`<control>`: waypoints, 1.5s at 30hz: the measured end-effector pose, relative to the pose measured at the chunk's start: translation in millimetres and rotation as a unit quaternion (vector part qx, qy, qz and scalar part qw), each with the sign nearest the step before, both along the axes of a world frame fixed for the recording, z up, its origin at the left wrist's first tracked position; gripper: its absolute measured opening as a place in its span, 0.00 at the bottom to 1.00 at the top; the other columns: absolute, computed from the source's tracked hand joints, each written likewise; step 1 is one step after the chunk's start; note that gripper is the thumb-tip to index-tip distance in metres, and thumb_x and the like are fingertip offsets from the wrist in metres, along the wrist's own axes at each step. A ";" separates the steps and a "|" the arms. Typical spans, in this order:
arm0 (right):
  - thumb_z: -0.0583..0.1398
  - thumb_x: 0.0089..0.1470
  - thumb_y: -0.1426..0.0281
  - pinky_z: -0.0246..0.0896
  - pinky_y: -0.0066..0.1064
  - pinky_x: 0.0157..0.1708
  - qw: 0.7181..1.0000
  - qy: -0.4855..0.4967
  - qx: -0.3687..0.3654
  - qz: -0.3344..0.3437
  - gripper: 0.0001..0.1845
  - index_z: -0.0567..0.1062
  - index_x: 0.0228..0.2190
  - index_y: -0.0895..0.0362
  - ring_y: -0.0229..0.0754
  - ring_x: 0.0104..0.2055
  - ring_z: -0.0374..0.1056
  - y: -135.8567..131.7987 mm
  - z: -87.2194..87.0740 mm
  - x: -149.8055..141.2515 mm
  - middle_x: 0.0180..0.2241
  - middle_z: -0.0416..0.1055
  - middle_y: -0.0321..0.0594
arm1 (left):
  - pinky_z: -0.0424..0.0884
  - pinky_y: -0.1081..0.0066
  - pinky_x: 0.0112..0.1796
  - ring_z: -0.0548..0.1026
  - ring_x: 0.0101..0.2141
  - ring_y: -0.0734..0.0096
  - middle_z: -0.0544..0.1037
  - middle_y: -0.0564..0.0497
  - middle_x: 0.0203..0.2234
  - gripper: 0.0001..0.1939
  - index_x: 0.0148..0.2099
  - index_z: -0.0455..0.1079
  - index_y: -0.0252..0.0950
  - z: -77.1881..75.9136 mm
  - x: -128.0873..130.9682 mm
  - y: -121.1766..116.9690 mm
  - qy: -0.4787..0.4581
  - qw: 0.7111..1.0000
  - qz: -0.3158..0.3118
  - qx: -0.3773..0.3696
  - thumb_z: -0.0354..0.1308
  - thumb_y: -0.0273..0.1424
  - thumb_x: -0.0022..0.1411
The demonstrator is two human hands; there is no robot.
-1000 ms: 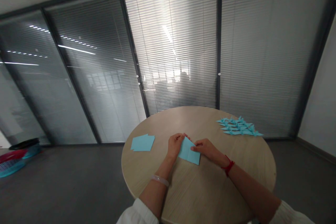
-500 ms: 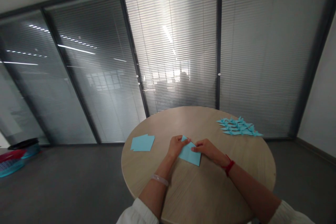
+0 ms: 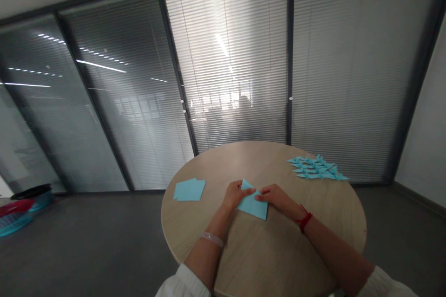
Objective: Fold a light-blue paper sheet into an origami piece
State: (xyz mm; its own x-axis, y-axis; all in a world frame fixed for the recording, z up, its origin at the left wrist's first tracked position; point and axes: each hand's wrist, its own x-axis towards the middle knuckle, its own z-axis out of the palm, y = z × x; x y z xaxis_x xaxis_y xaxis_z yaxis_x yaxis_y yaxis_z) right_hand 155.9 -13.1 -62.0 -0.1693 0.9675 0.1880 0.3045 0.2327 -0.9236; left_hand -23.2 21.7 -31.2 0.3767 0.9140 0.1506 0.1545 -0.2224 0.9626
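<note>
Light-blue origami paper (image 3: 252, 207), one sheet already folded into a rough triangular shape, lies in the head view near the middle of the round wooden table (image 3: 278, 260), toward the lower centre of the frame. The left hand (image 3: 237, 196), wearing a clear bangle (image 3: 211, 239), curls narrowly over the sheet's upper left edge. The right hand (image 3: 275, 197), with a red cord (image 3: 304, 222) at the wrist, comes in from the other side, its fingers (image 3: 265, 193) laid on the upper right edge; whether its thumb pinches underneath cannot be told from here. Left of the hands sits a small stack of unfolded squares (image 3: 190, 190), still to be folded. Upper right on the tabletop lies a cluster of finished folded pieces (image 3: 315, 168), probably paper cranes, though they are too small to be sure. Plastic baskets (image 3: 17, 219) stand on the grey floor (image 3: 104, 241) at lower left, and a glass partition with blinds (image 3: 226, 55) fills the background
</note>
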 end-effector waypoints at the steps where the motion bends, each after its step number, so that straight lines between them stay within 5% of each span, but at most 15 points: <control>1: 0.64 0.41 0.54 0.46 0.25 0.21 1.000 0.003 -0.003 0.000 0.22 0.75 0.20 0.62 0.33 0.20 0.55 -0.7 0.2 -0.6 0.16 0.63 0.31 | 0.54 0.76 0.19 0.61 0.18 0.78 0.64 0.57 0.15 0.22 0.21 0.63 0.33 0.1 -0.2 0.6 0.004 1.000 -0.001 0.001 0.68 0.44 0.35; 9: 0.64 0.40 0.55 0.56 0.27 0.26 0.998 0.051 0.023 -0.010 0.21 0.77 0.27 0.61 0.39 0.26 0.65 -1.9 6.6 -4.3 0.23 0.73 0.38 | 0.49 0.75 0.20 0.58 0.18 0.79 0.61 0.59 0.14 0.21 0.19 0.61 0.35 -0.3 -1.8 5.7 0.075 0.995 0.033 0.065 0.67 0.43 0.37; 18: 0.63 0.42 0.57 0.57 0.27 0.26 0.998 0.041 0.047 -0.016 0.18 0.76 0.24 0.61 0.39 0.26 0.66 -1.4 6.2 -1.8 0.23 0.74 0.39 | 0.48 0.75 0.20 0.56 0.18 0.79 0.59 0.59 0.14 0.20 0.18 0.61 0.35 2.6 -1.7 2.0 0.117 0.986 0.052 0.109 0.65 0.43 0.40; 39: 0.61 0.46 0.57 0.55 0.27 0.26 0.996 -0.018 0.087 -0.003 0.17 0.75 0.23 0.60 0.38 0.24 0.63 4.7 4.0 3.7 0.21 0.71 0.37 | 0.53 0.76 0.20 0.61 0.19 0.78 0.64 0.57 0.16 0.18 0.21 0.63 0.34 2.3 -2.3 2.9 0.017 0.997 0.029 0.073 0.65 0.41 0.42; 45: 0.63 0.42 0.57 0.58 0.29 0.28 0.997 0.065 0.046 0.006 0.17 0.76 0.24 0.61 0.38 0.26 0.65 8.5 -0.1 3.0 0.23 0.73 0.37 | 0.55 0.76 0.20 0.62 0.18 0.78 0.65 0.57 0.16 0.18 0.22 0.64 0.34 4.1 -2.8 2.9 -0.009 0.997 0.037 0.069 0.66 0.41 0.41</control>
State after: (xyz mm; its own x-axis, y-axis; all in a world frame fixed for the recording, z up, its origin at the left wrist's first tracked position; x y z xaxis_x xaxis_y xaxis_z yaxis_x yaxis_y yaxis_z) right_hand 158.9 -4.6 -62.0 -0.1499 0.9431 0.2967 0.1804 0.3212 -0.9297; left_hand -26.0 24.6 -27.2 0.3060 0.9090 0.2829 0.1590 -0.3417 0.9263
